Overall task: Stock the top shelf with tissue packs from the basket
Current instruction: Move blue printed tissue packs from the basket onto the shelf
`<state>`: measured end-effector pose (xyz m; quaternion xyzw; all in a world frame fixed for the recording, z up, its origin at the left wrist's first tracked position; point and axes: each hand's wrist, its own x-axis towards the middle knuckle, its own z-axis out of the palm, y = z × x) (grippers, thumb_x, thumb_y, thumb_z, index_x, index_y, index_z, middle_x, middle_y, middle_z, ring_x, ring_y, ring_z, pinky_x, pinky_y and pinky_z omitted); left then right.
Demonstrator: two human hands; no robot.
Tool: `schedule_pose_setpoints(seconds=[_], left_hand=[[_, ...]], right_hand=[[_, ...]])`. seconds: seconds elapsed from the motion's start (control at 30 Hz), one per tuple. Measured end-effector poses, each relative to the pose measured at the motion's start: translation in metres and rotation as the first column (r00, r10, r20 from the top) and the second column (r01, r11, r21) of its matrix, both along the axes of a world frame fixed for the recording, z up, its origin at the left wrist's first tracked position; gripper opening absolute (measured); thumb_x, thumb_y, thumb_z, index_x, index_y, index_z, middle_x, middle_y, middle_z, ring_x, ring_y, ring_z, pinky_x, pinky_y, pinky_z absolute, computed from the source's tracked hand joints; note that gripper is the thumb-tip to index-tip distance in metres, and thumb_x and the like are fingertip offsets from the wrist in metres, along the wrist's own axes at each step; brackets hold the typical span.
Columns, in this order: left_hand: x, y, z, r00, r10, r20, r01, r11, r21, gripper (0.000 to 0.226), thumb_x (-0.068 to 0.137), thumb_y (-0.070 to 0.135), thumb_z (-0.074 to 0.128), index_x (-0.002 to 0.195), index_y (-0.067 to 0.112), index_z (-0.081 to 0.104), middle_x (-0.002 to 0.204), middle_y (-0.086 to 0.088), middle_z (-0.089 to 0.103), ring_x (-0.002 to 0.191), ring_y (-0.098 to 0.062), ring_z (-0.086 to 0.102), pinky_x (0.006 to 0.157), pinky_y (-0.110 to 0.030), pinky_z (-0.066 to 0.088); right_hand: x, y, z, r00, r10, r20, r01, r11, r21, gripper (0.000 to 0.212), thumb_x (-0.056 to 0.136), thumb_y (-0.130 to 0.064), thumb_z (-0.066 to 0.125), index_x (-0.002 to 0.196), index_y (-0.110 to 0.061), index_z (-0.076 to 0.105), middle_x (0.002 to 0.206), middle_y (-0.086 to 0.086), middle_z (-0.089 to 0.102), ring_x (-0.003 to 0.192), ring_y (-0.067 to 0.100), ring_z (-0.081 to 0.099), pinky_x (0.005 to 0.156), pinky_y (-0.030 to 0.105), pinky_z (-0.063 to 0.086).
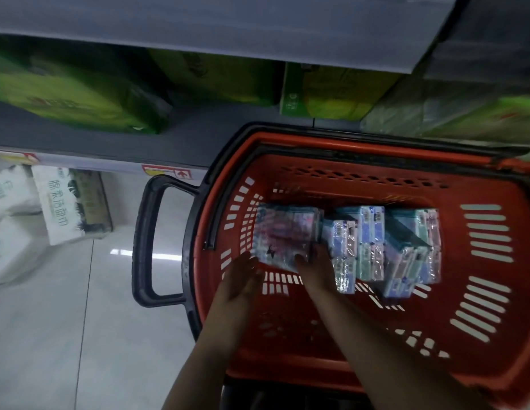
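Note:
An orange basket [479,335] stands on the floor below the shelves, with several tissue packs lying along its far side. The leftmost pack [284,232] is purple and white in clear wrap. Both my hands reach down to it. My left hand [243,276] has straight fingers at the pack's near left corner. On the pack's near right edge lies my right hand [315,267], its thumb on top of the pack and its fingers between this pack and the blue and teal packs [373,244] beside it.
The basket's black handle [145,241] sticks out to the left over the white tiled floor. A grey shelf [181,143] with green packages [68,96] runs just behind the basket. White paper packs [62,202] stand on the floor at left. A grey shelf [228,25] runs above.

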<state>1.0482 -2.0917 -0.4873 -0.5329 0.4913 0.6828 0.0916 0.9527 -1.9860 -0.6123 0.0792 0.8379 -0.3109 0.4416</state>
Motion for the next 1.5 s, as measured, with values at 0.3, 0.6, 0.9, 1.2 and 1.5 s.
schedule_pose_setpoints(seconds=[0.3, 0.6, 0.9, 1.2, 1.5], left_hand=[[-0.001, -0.002, -0.002, 0.999, -0.040, 0.024, 0.040, 0.999, 0.001, 0.019, 0.099, 0.029, 0.046, 0.105, 0.047, 0.045, 0.099, 0.035, 0.044, 0.087, 0.017, 0.042, 0.075, -0.015, 0.037], [0.002, -0.004, -0.005, 0.999, -0.040, 0.012, 0.040, 0.999, 0.019, 0.021, 0.099, 0.031, 0.046, 0.112, 0.046, 0.039, 0.097, 0.032, 0.043, 0.094, 0.005, 0.045, 0.079, -0.019, 0.038], [-0.006, 0.001, -0.001, 0.996, -0.048, 0.077, 0.048, 0.999, 0.014, 0.019, 0.098, 0.036, 0.046, 0.115, 0.038, 0.040, 0.094, 0.023, 0.049, 0.078, 0.007, 0.049, 0.065, -0.019, 0.042], [-0.010, 0.003, 0.008, 0.997, 0.024, 0.067, -0.032, 0.993, 0.112, 0.029, 0.084, 0.040, 0.069, 0.106, 0.022, 0.063, 0.099, -0.005, 0.074, 0.089, -0.026, 0.072, 0.082, -0.044, 0.058], [-0.011, 0.010, 0.030, 0.996, 0.044, -0.078, -0.027, 0.978, 0.208, 0.035, 0.082, 0.016, 0.065, 0.113, -0.001, 0.066, 0.111, -0.021, 0.070, 0.101, -0.034, 0.068, 0.078, -0.034, 0.059]], right_hand=[[0.005, -0.007, -0.010, 0.990, -0.142, -0.022, 0.142, 0.990, 0.006, 0.052, 0.076, -0.010, 0.076, 0.116, -0.007, 0.043, 0.108, 0.007, 0.061, 0.089, 0.018, 0.058, 0.056, 0.012, 0.038], [-0.002, -0.022, -0.004, 1.000, -0.021, -0.020, 0.022, 0.999, 0.039, 0.076, 0.082, -0.022, 0.071, 0.145, -0.018, 0.028, 0.138, 0.010, 0.049, 0.121, 0.031, 0.053, 0.088, 0.032, 0.045], [-0.028, 0.014, 0.048, 0.975, -0.145, 0.168, 0.177, 0.965, -0.192, 0.044, 0.080, -0.015, 0.072, 0.120, -0.014, 0.053, 0.110, 0.002, 0.064, 0.098, 0.020, 0.061, 0.072, 0.027, 0.047], [-0.052, 0.084, 0.098, 0.841, -0.197, 0.503, 0.407, 0.843, -0.350, 0.092, 0.045, -0.036, 0.091, 0.127, -0.015, 0.054, 0.128, 0.003, 0.062, 0.115, 0.028, 0.060, 0.096, 0.046, 0.046], [-0.044, 0.116, 0.134, 0.785, -0.160, 0.599, 0.502, 0.732, -0.462, 0.050, 0.078, 0.002, 0.056, 0.125, -0.014, 0.053, 0.114, 0.011, 0.069, 0.104, 0.031, 0.067, 0.080, 0.038, 0.058]])
